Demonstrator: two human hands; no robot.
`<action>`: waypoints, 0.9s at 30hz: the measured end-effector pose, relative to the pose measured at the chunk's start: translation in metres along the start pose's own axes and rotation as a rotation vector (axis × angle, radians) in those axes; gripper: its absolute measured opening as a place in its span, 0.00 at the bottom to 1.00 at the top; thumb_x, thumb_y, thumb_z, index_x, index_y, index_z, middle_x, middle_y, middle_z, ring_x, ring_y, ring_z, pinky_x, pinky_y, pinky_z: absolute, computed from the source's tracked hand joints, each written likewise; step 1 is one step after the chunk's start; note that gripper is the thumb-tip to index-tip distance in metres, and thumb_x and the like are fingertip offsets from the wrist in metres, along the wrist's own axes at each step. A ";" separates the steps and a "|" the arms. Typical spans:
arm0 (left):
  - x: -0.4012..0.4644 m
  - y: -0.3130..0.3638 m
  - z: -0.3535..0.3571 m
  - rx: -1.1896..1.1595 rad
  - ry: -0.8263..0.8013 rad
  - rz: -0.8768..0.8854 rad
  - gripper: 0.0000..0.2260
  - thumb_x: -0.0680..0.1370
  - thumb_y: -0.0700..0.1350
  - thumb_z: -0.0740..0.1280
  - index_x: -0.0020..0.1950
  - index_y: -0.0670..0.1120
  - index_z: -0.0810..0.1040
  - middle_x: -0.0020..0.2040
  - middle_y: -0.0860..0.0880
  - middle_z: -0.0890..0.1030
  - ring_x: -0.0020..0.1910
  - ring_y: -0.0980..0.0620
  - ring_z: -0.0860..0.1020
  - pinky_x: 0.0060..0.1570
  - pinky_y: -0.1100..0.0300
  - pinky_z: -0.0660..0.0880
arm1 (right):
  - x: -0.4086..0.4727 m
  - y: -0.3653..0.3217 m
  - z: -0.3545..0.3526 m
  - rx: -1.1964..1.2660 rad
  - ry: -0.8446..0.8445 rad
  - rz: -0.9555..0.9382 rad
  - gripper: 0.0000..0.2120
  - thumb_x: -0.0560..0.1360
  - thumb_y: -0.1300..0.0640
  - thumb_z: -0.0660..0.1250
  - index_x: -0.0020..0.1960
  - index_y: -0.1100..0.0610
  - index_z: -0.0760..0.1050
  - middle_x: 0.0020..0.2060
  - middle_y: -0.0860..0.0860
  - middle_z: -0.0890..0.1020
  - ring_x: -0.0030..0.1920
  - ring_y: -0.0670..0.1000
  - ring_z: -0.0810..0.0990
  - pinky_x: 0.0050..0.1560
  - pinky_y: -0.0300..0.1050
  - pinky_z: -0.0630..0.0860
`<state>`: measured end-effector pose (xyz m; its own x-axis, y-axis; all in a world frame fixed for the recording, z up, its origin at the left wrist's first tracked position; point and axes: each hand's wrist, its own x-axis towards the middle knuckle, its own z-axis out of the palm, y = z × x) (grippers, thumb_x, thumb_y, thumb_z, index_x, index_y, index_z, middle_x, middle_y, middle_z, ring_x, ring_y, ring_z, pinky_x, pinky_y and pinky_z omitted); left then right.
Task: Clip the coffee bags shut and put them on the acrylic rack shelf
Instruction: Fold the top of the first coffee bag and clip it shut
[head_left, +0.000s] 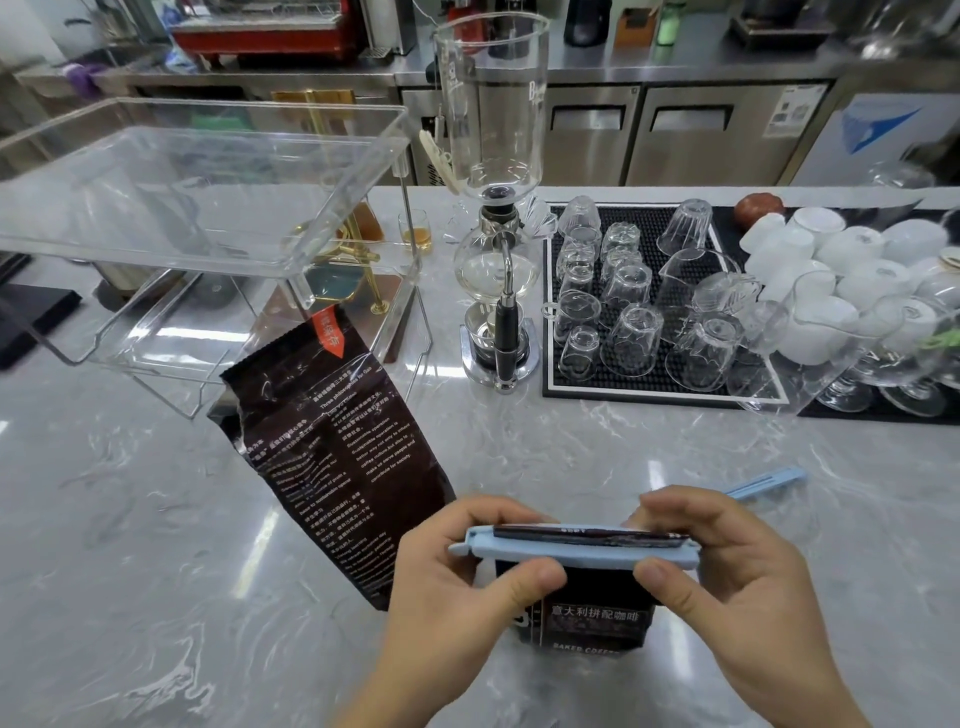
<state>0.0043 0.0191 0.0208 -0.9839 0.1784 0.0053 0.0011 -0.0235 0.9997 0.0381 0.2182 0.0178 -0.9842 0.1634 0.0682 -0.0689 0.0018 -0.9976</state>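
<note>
Coffee bag is being held upright on the table, blue clip lying crosswise along its top, being pinched at both ends by left hand and right hand fingers.

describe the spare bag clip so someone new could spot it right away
Start at the black bar mat of upturned glasses on the marble counter, then look nearer, behind the right hand. The spare clip lies there bare, light blue; its twin grips a coffee bag.
</note>
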 end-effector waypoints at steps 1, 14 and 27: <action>0.001 0.000 0.003 0.007 0.000 0.002 0.12 0.61 0.45 0.79 0.43 0.47 0.85 0.41 0.45 0.87 0.41 0.49 0.84 0.42 0.58 0.79 | 0.001 0.000 0.002 0.013 -0.017 0.023 0.24 0.57 0.38 0.78 0.48 0.49 0.82 0.41 0.53 0.85 0.43 0.52 0.84 0.47 0.43 0.80; 0.003 -0.007 0.016 -0.098 0.095 -0.010 0.14 0.58 0.46 0.78 0.39 0.42 0.83 0.37 0.42 0.86 0.36 0.51 0.84 0.35 0.65 0.78 | 0.002 0.000 0.014 -0.031 0.017 0.079 0.25 0.53 0.34 0.78 0.41 0.51 0.85 0.38 0.53 0.87 0.39 0.51 0.86 0.42 0.37 0.80; 0.003 -0.010 0.019 -0.119 0.091 0.048 0.13 0.59 0.47 0.78 0.37 0.41 0.82 0.33 0.44 0.85 0.32 0.54 0.83 0.31 0.66 0.76 | -0.002 -0.001 0.019 -0.016 0.065 0.000 0.19 0.57 0.34 0.76 0.38 0.47 0.84 0.33 0.50 0.87 0.33 0.47 0.85 0.36 0.36 0.80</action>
<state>0.0043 0.0385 0.0110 -0.9954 0.0843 0.0457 0.0330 -0.1469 0.9886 0.0369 0.1989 0.0189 -0.9714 0.2274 0.0679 -0.0656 0.0176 -0.9977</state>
